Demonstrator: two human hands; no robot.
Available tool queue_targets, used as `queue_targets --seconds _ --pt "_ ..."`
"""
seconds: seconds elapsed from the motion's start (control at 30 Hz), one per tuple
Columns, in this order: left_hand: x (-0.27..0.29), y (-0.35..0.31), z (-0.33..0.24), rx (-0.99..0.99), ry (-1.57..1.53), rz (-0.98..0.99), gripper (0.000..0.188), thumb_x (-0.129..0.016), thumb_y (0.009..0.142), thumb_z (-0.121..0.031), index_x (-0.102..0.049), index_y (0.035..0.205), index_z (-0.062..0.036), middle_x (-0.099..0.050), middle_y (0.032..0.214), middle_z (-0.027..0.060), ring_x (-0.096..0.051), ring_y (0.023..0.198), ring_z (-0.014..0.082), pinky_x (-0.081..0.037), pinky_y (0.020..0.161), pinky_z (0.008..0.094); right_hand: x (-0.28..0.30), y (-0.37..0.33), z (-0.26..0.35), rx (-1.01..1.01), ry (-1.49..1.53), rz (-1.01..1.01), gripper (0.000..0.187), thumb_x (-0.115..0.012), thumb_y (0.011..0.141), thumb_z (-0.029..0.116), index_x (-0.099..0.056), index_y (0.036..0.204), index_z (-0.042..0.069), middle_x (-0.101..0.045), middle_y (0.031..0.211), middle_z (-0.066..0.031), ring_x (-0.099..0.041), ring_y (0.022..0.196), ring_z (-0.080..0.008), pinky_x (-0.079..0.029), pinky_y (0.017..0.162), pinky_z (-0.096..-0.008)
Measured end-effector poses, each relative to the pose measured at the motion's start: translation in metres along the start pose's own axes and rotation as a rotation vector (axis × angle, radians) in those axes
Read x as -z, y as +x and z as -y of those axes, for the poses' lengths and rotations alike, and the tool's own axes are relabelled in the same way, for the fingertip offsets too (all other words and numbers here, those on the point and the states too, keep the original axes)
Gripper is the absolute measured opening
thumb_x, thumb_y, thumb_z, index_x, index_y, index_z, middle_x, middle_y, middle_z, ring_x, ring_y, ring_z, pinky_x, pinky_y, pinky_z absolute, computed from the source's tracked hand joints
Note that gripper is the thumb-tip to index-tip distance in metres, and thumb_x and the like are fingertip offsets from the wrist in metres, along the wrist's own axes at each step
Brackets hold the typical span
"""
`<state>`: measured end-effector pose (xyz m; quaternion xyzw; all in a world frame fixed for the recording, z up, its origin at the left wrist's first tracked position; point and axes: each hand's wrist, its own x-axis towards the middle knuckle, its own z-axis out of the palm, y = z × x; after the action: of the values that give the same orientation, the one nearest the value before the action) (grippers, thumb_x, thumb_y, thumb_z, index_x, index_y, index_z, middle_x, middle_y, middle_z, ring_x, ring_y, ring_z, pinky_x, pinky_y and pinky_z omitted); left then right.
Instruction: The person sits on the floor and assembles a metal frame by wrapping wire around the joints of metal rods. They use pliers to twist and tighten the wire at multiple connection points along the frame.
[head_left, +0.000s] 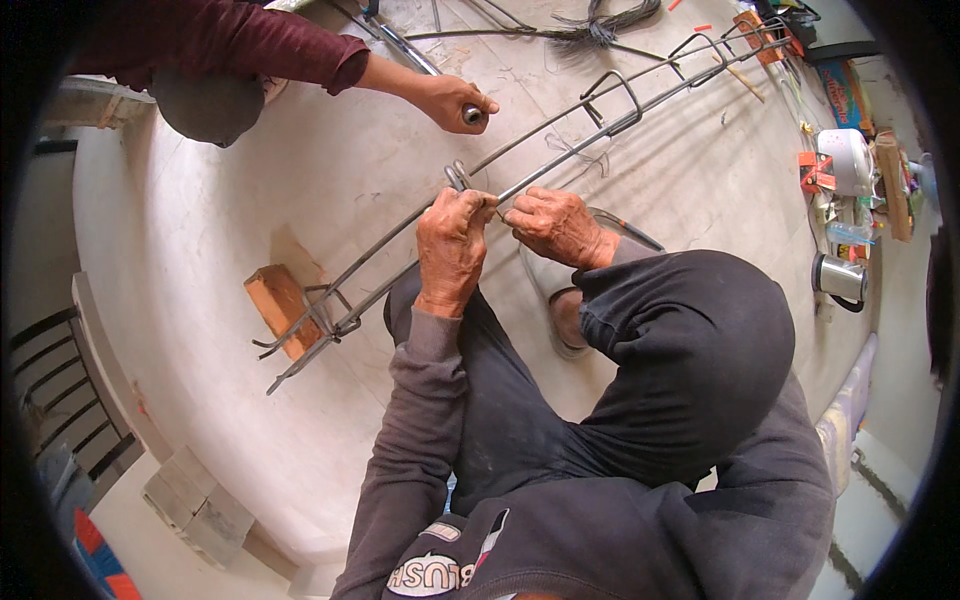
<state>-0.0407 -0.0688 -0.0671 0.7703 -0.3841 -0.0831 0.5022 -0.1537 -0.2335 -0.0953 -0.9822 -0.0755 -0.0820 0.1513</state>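
A long rebar cage (384,241) of thin steel bars and bent stirrups runs slantwise before me. My left hand (453,250) is closed around it at a stirrup (457,176), whose looped end sticks up past the fingers. Close beside, my right hand (562,226) is closed in a pinch by the near bar. A thin dark piece, perhaps wire, shows at its fingertips, too small to make out. Across the cage, another person's hand (452,103) grips a metal tube-like tool (472,114).
An orange brick (272,303) props the cage's near-left end; another brick (757,38) is under its far end. A bundle of dark wire (603,25) lies at the back. Along the right stand a white appliance (845,162) and a steel kettle (838,278).
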Motion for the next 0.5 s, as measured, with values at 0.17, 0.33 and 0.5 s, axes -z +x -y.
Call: queue_targets --seconds 0.17,0.33,0.5 --pt "0.002 0.002 -0.001 -0.046 0.052 -0.016 0.010 -0.073 0.085 0.000 -0.074 0.095 -0.0038 -0.067 0.080 0.0102 -0.067 0.073 0.0244 -0.052 0.067 0.0356 0.036 0.023 0.002 0.341 -0.132 -0.233 0.006 -0.068 0.082 0.013 -0.063 0.079 0.010 -0.061 0.082 -0.0033 -0.064 0.077 -0.0214 -0.055 0.064 -0.0367" --pt "0.002 -0.001 0.000 -0.009 0.053 -0.015 0.011 -0.072 0.086 0.000 -0.073 0.096 -0.0044 -0.068 0.081 0.0101 -0.067 0.073 0.0243 -0.052 0.066 0.0361 0.004 -0.015 0.000 -0.402 1.256 0.198 0.018 -0.068 0.090 0.013 -0.066 0.106 0.005 -0.056 0.067 -0.0027 -0.059 0.059 -0.0191 -0.052 0.060 -0.0346" --pt "-0.001 -0.001 0.001 0.021 0.018 -0.037 0.011 -0.072 0.085 -0.001 -0.073 0.095 -0.0056 -0.066 0.080 0.0100 -0.067 0.073 0.0264 -0.052 0.067 0.0379 -0.004 -0.024 0.018 -0.750 2.070 0.363 0.031 -0.065 0.098 0.020 -0.061 0.121 -0.001 -0.060 0.075 -0.0019 -0.061 0.067 -0.0137 -0.055 0.069 -0.0330"
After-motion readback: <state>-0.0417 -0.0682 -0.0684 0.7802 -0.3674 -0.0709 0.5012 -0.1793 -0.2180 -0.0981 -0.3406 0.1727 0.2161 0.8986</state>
